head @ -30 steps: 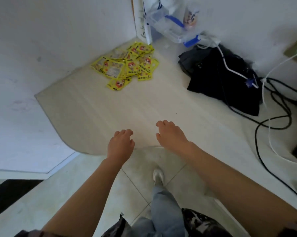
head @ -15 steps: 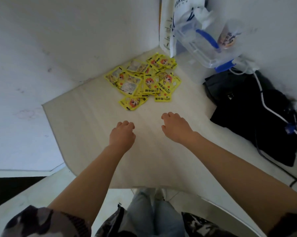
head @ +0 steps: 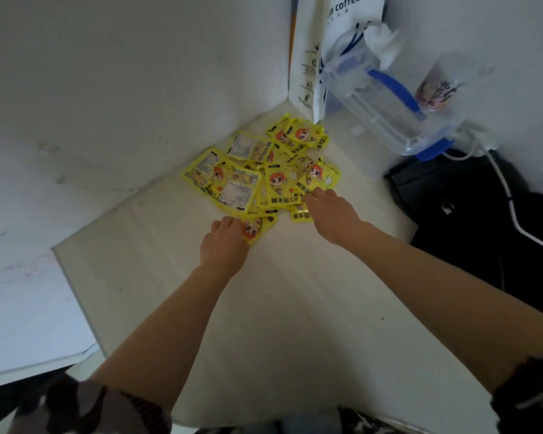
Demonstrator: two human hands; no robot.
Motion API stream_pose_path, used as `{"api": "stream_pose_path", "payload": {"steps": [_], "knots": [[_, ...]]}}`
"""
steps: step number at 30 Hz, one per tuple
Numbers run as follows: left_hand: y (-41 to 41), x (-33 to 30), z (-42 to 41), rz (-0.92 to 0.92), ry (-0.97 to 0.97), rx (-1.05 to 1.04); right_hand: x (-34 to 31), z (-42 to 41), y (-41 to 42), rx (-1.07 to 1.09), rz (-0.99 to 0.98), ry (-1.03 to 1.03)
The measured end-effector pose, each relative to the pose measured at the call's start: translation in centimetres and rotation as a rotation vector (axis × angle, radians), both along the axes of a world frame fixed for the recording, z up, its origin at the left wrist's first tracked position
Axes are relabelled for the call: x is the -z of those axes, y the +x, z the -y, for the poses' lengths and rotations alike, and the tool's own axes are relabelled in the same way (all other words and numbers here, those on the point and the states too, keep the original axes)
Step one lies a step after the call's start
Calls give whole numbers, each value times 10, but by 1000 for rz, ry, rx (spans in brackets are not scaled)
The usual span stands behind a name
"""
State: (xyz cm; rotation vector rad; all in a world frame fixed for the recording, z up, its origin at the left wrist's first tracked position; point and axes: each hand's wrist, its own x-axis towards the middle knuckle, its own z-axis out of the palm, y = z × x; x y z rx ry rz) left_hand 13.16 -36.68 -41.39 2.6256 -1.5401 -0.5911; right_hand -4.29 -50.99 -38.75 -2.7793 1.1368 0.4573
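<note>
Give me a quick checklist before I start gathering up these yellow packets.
1. Left hand at the nearest packet: ok, fingers touch it.
2. Right hand at the pile: ok, fingers on its near right edge.
3. Either hand actually gripping a packet: cannot tell, fingertips hidden.
4. Black bag apart from the pile: ok, lies to the right.
5. Clear container off the packets: ok, tilted behind them.

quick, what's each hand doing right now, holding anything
Left hand: curled against the nearest yellow packet; grip cannot be told.
Right hand: touching the packet pile; grip cannot be told.
</note>
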Motion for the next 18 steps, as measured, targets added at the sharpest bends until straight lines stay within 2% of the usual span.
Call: {"api": "stream_pose_path", "payload": {"steps": [8,15,18], "knots": [[4,21,29,18,1,-68,20,56,21,11,10,-80],[1,25,38,31,4,-122,30,85,22,-117,-29,-74],[0,26,35,32,-6,-117,32,88,20,-92,-33,-60]]}}
